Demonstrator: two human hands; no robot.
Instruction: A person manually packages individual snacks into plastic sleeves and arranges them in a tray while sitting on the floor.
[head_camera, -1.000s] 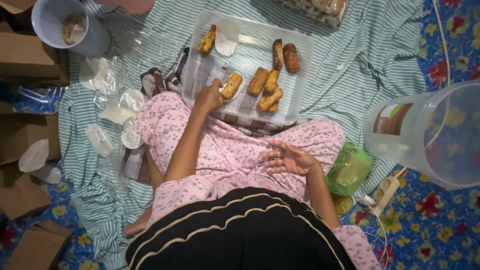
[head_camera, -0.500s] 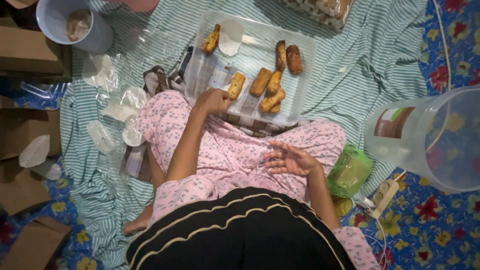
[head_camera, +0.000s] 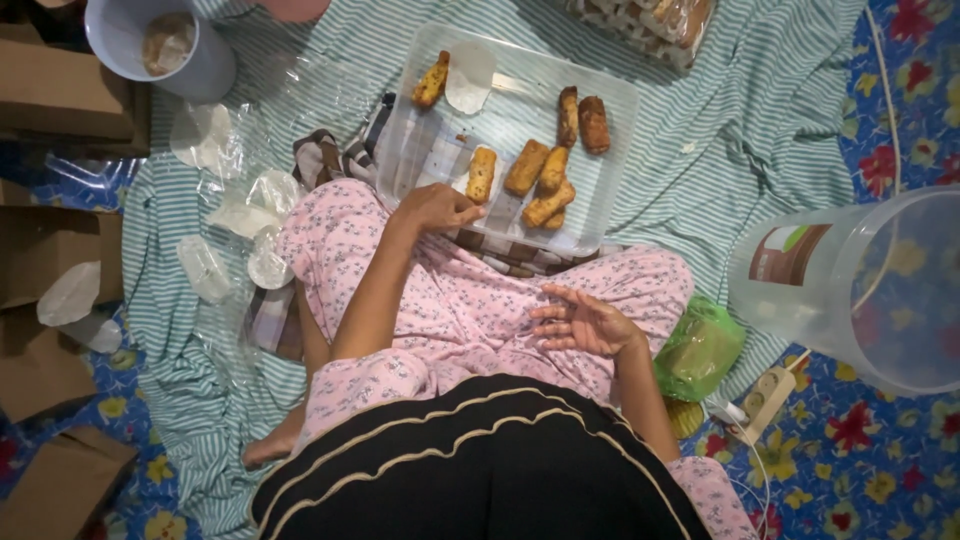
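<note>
The left hand (head_camera: 435, 208) rests at the near edge of the clear plastic tray (head_camera: 610, 110), its fingers curled and its fingertips close to one fried roll (head_camera: 481, 174); whether they already pinch it, I cannot tell. The right hand (head_camera: 585, 322) lies on the pink trousers (head_camera: 470, 300), palm up, fingers loosely spread, holding nothing. The other fried rolls (head_camera: 548, 178) lie as a group toward the tray's right side; one more roll (head_camera: 431, 80) lies at the far left corner, beside a white wrapper piece (head_camera: 469, 75). The tray sits partly on the lap and partly on the striped cloth (head_camera: 740, 150); I judge that a push on its near edge could tip it and slide the rolls together. The roll looks crumbly, so a hard pinch may break it.
</note>
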